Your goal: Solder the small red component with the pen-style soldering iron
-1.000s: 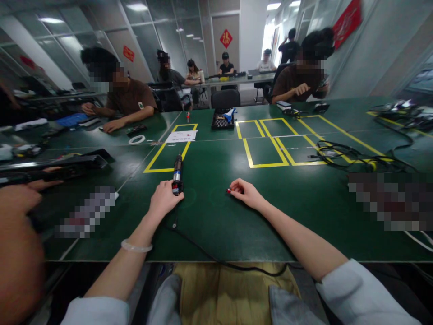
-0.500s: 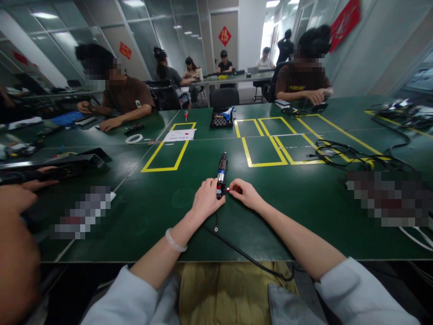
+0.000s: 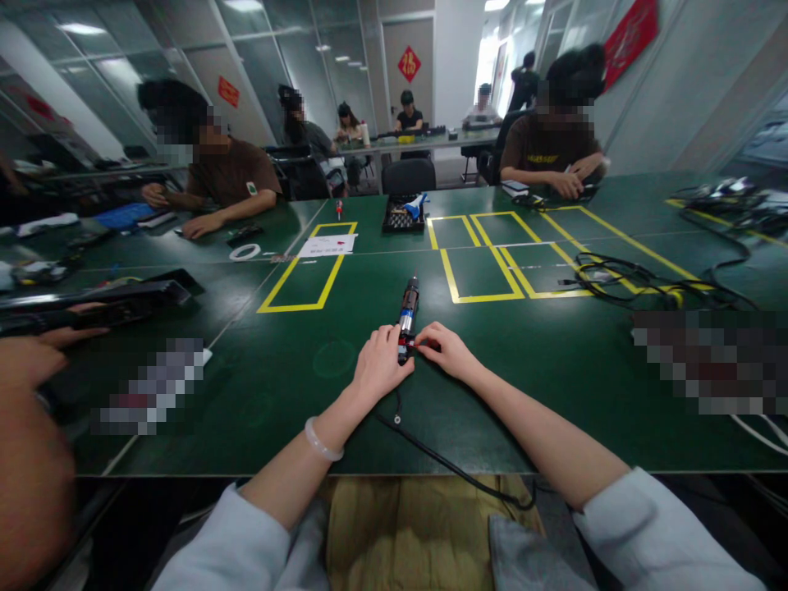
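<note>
Two-handed work on a slim tool (image 3: 408,313) at a green table (image 3: 264,361). The tool lies in front of the person, toward the near side of the table, its thin tip pointing away from the body. The left hand (image 3: 382,361) is curled closed round the tool's near end, the fingers along its left side and the thumb across the rear. The right hand (image 3: 446,351) is drawn into a pinch, thumb and forefinger almost together on a small red part (image 3: 411,344) at the tool's right side. Whether this part is seated in the tool or only meets it cannot be told. A dark cord (image 3: 449,470) runs from near the left wrist over the table edge; a ring (image 3: 397,419) lies beside it. Any join with the tool is hidden.

In good practice, the left hand serves as a firm support, since a round body would probably roll under a sideways push. The pinch is best held close to the point of contact, with light, straight pressure and no twisting. Slack in the cord should prevent a tug on the tool. The chief risk, one judges, is the red part slipping from the fingertips.
</note>
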Demonstrator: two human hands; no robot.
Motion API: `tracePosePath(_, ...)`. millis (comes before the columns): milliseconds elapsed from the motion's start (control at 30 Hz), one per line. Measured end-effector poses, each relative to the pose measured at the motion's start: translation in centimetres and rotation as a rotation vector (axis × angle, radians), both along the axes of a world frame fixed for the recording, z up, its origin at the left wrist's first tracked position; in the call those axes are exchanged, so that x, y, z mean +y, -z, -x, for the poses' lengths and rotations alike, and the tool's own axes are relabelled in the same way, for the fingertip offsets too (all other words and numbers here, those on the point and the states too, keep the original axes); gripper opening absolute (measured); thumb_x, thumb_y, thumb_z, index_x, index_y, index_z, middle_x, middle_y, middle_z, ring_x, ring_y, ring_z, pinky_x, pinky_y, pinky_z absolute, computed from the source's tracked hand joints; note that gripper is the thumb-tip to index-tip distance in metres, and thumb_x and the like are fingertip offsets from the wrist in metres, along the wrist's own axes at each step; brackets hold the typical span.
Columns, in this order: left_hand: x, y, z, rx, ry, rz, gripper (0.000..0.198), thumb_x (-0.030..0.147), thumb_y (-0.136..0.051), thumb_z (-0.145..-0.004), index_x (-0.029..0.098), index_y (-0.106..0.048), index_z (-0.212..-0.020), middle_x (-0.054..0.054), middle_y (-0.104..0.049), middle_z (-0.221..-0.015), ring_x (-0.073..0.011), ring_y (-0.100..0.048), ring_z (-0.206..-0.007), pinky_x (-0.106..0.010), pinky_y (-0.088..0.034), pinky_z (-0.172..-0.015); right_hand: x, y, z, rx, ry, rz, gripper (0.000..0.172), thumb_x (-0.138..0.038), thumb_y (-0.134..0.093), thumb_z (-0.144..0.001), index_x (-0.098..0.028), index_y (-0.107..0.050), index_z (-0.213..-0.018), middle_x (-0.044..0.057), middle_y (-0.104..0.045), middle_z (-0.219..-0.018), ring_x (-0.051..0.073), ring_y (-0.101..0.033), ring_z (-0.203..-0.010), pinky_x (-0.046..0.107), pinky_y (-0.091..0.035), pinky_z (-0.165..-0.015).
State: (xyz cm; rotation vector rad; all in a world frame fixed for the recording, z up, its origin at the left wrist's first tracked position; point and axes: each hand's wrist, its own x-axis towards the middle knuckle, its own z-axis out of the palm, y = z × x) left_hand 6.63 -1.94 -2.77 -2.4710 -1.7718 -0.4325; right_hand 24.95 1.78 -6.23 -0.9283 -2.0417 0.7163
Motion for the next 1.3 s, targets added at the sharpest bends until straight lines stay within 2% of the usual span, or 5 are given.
tracePosePath(433, 0.1, -0.5, -0.6, 0.082, -0.041, -0.008, 0.064, 0.050, -0.052, -0.083, 0.015, -0.039, -0.135, -0.013, -0.051, -0.115, -0.0266, -0.050, -0.102, -0.037, -0.041, -0.083, -0.6, -0.9, -0.2, 0.062, 0.019, 0.101, 0.016, -0.018, -0.058, -0.083, -0.016, -0.067, -0.097, 0.002, -0.067, -0.083, 0.012, -0.057, -0.068, 0.025, -0.046, -0.067)
tracePosePath(767, 0.9, -0.8, 0.2, 0.094, -0.072, -0.021, 0.063, 0.053, -0.048, -0.086, 0.020, -0.039, -0.139, -0.012, -0.053, -0.109, -0.0268, -0.051, -0.100, -0.036, -0.040, -0.082, -0.5, -0.6, -0.4, 0.148, -0.076, 0.182, 0.026, -0.020, -0.055, -0.084, -0.018, -0.058, -0.110, 0.005, -0.069, -0.095, 0.013, -0.060, -0.074, 0.027, -0.049, -0.072)
tracePosePath(967, 1.0, -1.1, 5.3, 0.169, -0.106, -0.006, 0.063, 0.053, -0.044, -0.087, 0.022, -0.038, -0.141, -0.013, -0.054, -0.114, -0.0268, -0.053, -0.099, -0.036, -0.040, -0.083, -0.5, -0.6, -0.7, 0.130, -0.078, 0.180, 0.026, -0.020, -0.055, -0.085, -0.017, -0.057, -0.110, 0.004, -0.067, -0.093, 0.012, -0.058, -0.074, 0.026, -0.047, -0.071)
tracePosePath(1167, 0.7, -1.4, 13.9, 0.317, -0.277, 0.040, 0.064, 0.055, -0.035, -0.089, 0.019, -0.040, -0.141, -0.015, -0.054, -0.119, -0.0304, -0.052, -0.104, -0.041, -0.038, -0.091, -0.5, -0.3, -0.6, 0.121, -0.088, 0.189, 0.024, -0.020, -0.054, -0.085, -0.016, -0.058, -0.108, 0.004, -0.066, -0.090, 0.012, -0.057, -0.073, 0.026, -0.046, -0.071)
tracePosePath(1300, 0.4, -1.9, 19.8, 0.393, -0.417, 0.060, 0.061, 0.054, -0.040, -0.088, 0.020, -0.041, -0.139, -0.014, -0.056, -0.124, -0.0321, -0.048, -0.114, -0.049, -0.026, -0.104, -0.5, -0.2, -0.6, 0.108, -0.087, 0.197, 0.023, -0.021, -0.055, -0.085, -0.017, -0.059, -0.107, 0.003, -0.065, -0.089, 0.012, -0.057, -0.073, 0.025, -0.046, -0.070)
